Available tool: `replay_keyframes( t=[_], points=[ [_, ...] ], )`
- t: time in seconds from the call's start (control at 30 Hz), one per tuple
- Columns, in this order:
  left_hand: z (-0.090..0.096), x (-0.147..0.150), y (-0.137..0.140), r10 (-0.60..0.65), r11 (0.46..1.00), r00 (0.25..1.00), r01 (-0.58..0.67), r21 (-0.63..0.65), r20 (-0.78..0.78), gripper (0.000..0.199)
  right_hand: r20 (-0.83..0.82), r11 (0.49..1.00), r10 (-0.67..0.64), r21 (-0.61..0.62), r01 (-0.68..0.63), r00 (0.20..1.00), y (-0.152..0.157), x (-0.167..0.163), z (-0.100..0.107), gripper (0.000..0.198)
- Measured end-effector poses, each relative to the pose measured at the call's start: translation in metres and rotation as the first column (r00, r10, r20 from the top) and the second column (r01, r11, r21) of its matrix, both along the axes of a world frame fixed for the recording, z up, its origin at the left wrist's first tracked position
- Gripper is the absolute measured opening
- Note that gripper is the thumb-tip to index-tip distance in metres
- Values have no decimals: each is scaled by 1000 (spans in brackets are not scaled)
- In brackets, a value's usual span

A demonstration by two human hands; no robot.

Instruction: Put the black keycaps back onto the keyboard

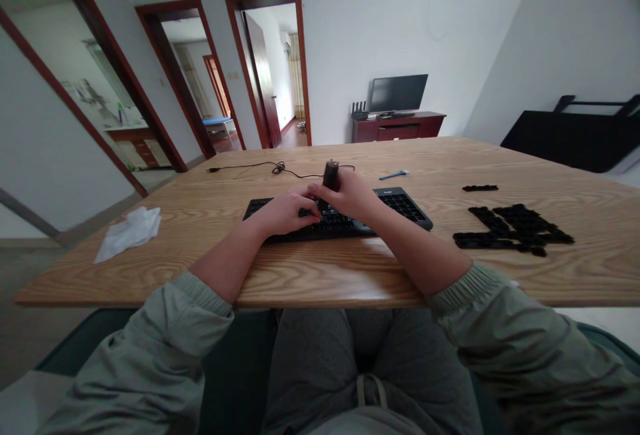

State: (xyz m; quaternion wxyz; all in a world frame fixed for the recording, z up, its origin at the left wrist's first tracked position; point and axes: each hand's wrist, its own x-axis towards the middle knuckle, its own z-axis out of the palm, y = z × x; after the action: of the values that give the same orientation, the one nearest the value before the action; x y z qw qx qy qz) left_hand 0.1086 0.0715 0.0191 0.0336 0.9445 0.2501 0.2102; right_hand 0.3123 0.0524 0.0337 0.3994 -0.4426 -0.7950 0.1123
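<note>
Right hand (347, 191) is closed round a dark, upright cylinder-shaped handle (331, 173), fingers wrapped on the far side, thumb reaching across the near one, the top end poking clear above the grip! Its lower end is down at the wide black plastic keyboard (403, 207), around the middle of the board; whether the tip actually touches the keys, the fingers hide. In close comes the left hand (285, 213), low over the keyboard's left half, fingers curled and half open, fingertips right beside the foot of the handle; whether they pinch anything, I cannot tell from here.

The keyboard lies flat across the pale wood-grain table (320, 281), near its front edge, both forearms crossing that edge in grey-green sleeves (493, 298). Beyond the board, a thin black cable (245, 167) runs off to the left, bunched in a knot partway. Just past the keyboard's far right side, there's a small blue brush-like tool (394, 175). Over on the right, a cluster of small black pieces (520, 221) lies spread flat, one short black strip (480, 188) apart behind it. Far left, a crumpled white tissue (131, 229)!
</note>
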Motion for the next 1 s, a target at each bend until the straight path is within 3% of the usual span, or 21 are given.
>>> replay_keyframes(
  t=[0.17, 0.43, 0.63, 0.83, 1.0],
  points=[
    [2, -4, 0, -18, 999, 1000, 17, -29, -25, 11, 55, 997, -40, 62, 37, 998, -11, -7, -7, 31],
    [-4, 7, -3, 9, 1000, 998, -8, 5, -56, 12, -5, 975, -216, -48, 215, 976, -1, 20, -15, 36],
    [-6, 5, -1, 24, 1000, 998, -23, 21, -54, 14, -188, 981, -84, -186, 48, 979, -7, 19, -18, 38],
    [-3, 3, -2, 30, 999, 999, -29, 21, -20, 14, -343, 946, -117, -323, 0, 932, -11, 22, -23, 39],
    [-4, 5, -3, 37, 999, 998, -36, 26, -53, 14, -312, 924, -135, -382, 6, 941, -16, 28, -20, 33]
  ],
)
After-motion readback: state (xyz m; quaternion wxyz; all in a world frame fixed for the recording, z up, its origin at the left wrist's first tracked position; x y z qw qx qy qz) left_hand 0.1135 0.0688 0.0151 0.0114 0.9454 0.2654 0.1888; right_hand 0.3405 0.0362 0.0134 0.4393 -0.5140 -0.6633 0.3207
